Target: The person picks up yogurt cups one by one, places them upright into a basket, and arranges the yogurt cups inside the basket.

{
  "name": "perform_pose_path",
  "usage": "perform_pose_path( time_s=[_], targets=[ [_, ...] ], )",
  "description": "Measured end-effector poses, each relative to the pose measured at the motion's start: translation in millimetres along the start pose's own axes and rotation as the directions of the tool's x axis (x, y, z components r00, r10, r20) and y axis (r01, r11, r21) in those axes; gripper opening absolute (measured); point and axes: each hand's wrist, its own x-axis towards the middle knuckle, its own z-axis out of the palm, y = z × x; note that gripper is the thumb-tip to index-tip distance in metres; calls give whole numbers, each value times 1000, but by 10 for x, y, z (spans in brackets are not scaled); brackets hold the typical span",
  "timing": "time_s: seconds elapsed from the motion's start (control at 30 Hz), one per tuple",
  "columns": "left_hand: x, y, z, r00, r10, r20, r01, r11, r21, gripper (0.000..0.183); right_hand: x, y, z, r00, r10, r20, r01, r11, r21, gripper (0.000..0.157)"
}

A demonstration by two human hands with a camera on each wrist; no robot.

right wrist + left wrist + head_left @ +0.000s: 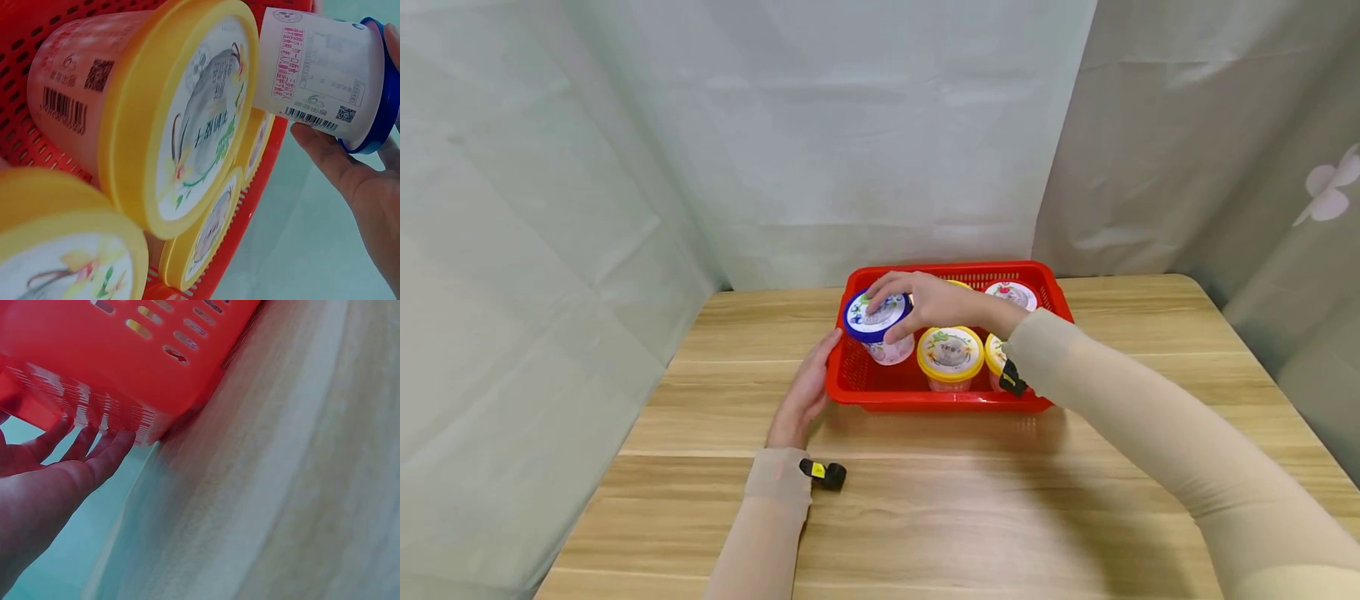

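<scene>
My right hand [936,300] grips a round ice cream tub [891,351] with a blue lid, thumb and fingers about the lid. In the head view the tub overlaps the left end of a red plastic basket [940,402]. The right wrist view shows the tub's printed white side [312,75] up by the basket's rim. My left hand [808,379] touches the basket's left end; in the left wrist view its fingers [112,453] stretch along the slotted wall. A yellow-lidded tub [951,354] sits in the basket right of the blue-lidded one.
More tubs share the basket: one with a red-rimmed lid [1011,293] at the back right, another yellow-lidded one [994,354] partly behind my right wrist. The basket stands on a wooden table [917,517], close to a pale hanging curtain [865,125].
</scene>
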Motion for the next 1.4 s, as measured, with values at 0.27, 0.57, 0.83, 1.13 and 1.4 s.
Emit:
perform_pose_path(
  time_s=[0.27, 0.57, 0.83, 1.13, 1.4],
  targets=[
    [-3, 3, 6, 1000, 2, 4, -2, 1000, 12, 56, 63, -6, 88, 996, 59, 71, -58, 998, -25, 41],
    [-8, -2, 16, 1000, 6, 12, -6, 1000, -21, 55, 110, 72, 119, 989, 70, 128, -64, 997, -50, 38],
    [10, -22, 18, 1000, 11, 11, -11, 1000, -9, 55, 136, 71, 123, 984, 65, 165, -52, 995, -82, 37],
    [5, -4, 25, 1000, 9, 16, -9, 1000, 2, 57, 113, 25, 137, 982, 50, 184, -34, 996, -88, 38],
    [-6, -10, 25, 1000, 13, 10, -13, 1000, 1, 55, 101, 28, 166, 968, 61, 242, -43, 996, -79, 39]
  ],
)
